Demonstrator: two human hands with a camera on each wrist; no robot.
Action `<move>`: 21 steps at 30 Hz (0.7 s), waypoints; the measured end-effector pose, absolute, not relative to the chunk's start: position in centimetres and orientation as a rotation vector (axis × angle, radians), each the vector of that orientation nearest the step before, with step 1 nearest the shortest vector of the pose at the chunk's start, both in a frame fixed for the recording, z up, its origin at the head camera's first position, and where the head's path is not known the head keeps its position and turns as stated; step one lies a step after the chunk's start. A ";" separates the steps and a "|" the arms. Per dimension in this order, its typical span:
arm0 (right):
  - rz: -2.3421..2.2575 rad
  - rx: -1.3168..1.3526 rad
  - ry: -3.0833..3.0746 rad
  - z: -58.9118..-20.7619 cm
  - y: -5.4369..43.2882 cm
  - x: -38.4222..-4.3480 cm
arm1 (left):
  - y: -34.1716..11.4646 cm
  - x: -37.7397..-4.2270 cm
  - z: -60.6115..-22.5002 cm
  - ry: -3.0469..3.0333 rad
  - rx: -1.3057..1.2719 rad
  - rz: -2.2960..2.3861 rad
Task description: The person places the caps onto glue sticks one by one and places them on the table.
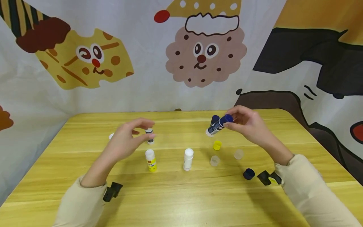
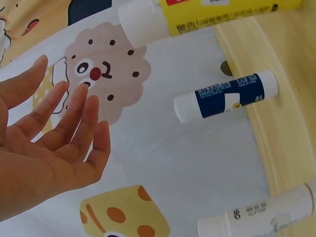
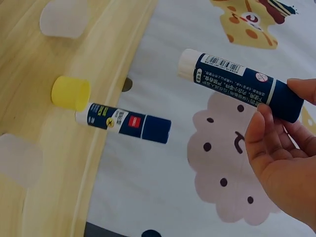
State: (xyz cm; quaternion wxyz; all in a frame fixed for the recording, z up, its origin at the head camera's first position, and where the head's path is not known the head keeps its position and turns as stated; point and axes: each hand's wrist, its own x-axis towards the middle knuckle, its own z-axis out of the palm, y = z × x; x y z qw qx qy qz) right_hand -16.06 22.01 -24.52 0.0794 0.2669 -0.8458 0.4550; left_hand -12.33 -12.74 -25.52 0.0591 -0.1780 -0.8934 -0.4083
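Note:
My right hand [image 1: 249, 124] pinches a navy glue stick [image 1: 217, 126] by its blue cap, tilted above the table; its lower end is white. Just behind it stands another navy glue stick [image 3: 123, 122] with its blue cap on. My left hand [image 1: 122, 142] is held in the air, fingers loosely bent, with nothing in it. Beyond that hand stands a navy glue stick [image 2: 229, 96] without a blue cap, apart from the fingers. Nearer stand a yellow glue stick [image 1: 151, 162] and a white glue stick [image 1: 187, 160], both white-topped.
A yellow cap [image 1: 217, 145], two translucent caps [image 1: 214, 160] and a dark blue cap [image 1: 249, 174] lie at the right on the wooden table [image 1: 170, 198]. Another white glue stick [image 2: 261, 215] is mostly hidden behind my left hand. A printed curtain [image 1: 147, 78] hangs behind the table.

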 end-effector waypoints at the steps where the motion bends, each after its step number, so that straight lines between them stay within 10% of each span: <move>1: 1.361 0.784 -2.538 -24.5 22.1 -16.1 | -12.9 -12.3 -25.6 -2.706 -0.534 -1.231; 21: 1.210 0.486 -2.720 -25.0 24.2 -18.2 | -14.9 -12.0 -25.7 -2.717 -0.482 -1.188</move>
